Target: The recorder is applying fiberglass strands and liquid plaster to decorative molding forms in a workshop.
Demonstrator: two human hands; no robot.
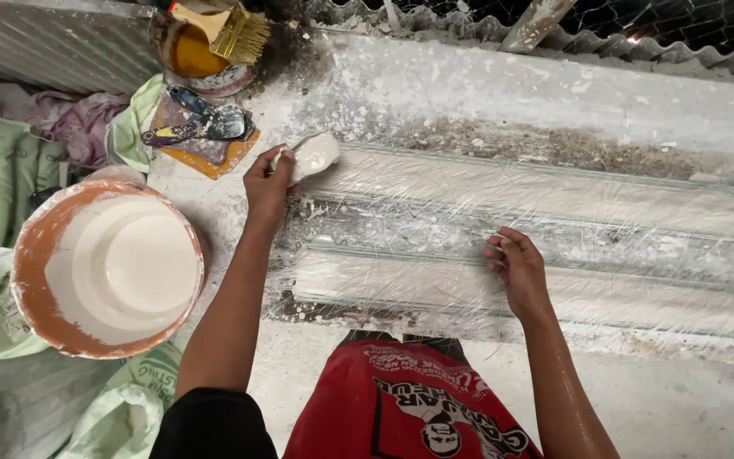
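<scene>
Two hands at work: the left hand point(267, 183) grips one plaster-coated scoop point(312, 155) at the far-left end of the ridged white mould point(554, 246); the right hand point(516, 270), fingers loosely curled, rests on its near ridge. One bucket point(105, 268) of white plaster stands left; one brush point(229, 30) lies beyond.

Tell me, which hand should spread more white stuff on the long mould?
Probably the left hand: it grips the plaster-coated scoop, beside the bucket. The right hand lies empty on the fibre-covered mould.
</scene>
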